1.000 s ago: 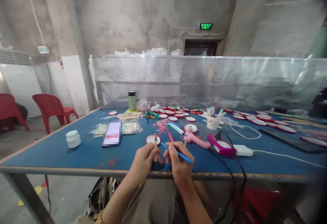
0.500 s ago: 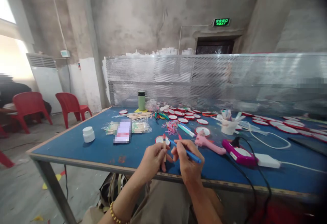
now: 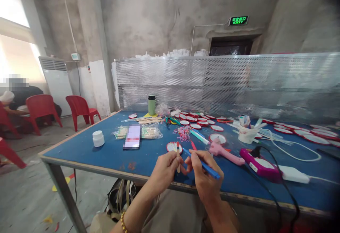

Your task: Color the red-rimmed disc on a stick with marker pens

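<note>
My left hand [image 3: 168, 165] pinches a flat wooden craft stick [image 3: 178, 158] upright, its upper end coloured red and dark. In my right hand [image 3: 203, 174] is a blue pen [image 3: 211, 170], gripped as for writing, with its front end close to the stick. Whether the pen touches the stick, I cannot tell. Just behind the stick lies a round white disc with a red rim [image 3: 171, 147]. A red pen [image 3: 193, 145] rests beyond my right hand, and a pink glue gun [image 3: 227, 154] is to the right of it.
A phone [image 3: 132, 136] lies on bagged wooden sticks [image 3: 151, 131], with a white jar [image 3: 98, 139] to the left. Several red-rimmed discs [image 3: 203, 123] spread along the back. At right stand a cup of pens [image 3: 246, 133] and a purple power strip [image 3: 259, 165] with cables.
The view has turned slightly left, so everything appears farther right. Both hands keep their hold on the stick and the pen, nearly in the same pose.
</note>
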`<state>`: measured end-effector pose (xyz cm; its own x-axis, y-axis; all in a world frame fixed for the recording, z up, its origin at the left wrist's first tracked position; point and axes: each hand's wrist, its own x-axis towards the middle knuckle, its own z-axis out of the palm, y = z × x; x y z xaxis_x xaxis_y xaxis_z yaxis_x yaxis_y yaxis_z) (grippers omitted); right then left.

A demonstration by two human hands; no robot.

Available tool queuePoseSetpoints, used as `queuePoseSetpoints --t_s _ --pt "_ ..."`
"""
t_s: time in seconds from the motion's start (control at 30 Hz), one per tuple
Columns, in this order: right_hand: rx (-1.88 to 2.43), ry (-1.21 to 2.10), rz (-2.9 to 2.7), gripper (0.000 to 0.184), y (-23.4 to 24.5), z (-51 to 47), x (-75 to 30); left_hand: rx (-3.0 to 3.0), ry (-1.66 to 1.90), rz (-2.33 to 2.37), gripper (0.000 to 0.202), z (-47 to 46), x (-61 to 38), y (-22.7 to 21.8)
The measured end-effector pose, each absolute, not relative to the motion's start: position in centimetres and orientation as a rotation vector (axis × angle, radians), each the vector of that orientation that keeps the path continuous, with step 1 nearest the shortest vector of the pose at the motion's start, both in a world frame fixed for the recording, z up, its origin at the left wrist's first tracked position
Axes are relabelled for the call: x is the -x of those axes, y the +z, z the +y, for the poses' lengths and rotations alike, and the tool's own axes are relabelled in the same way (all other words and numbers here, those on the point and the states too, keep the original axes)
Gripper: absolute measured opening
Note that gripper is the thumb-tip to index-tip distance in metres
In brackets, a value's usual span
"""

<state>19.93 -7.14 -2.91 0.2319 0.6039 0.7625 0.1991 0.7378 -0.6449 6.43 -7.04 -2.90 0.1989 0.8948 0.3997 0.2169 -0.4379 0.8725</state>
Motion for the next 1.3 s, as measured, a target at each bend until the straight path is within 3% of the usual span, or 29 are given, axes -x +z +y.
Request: queuePoseSetpoints --t_s 1.3 --pt "0.697 0.087 -1.513 0.012 -4.8 -7.2 -20.0 -1.861 1.202 1.064 0.03 -7.0 -6.0 -3.7"
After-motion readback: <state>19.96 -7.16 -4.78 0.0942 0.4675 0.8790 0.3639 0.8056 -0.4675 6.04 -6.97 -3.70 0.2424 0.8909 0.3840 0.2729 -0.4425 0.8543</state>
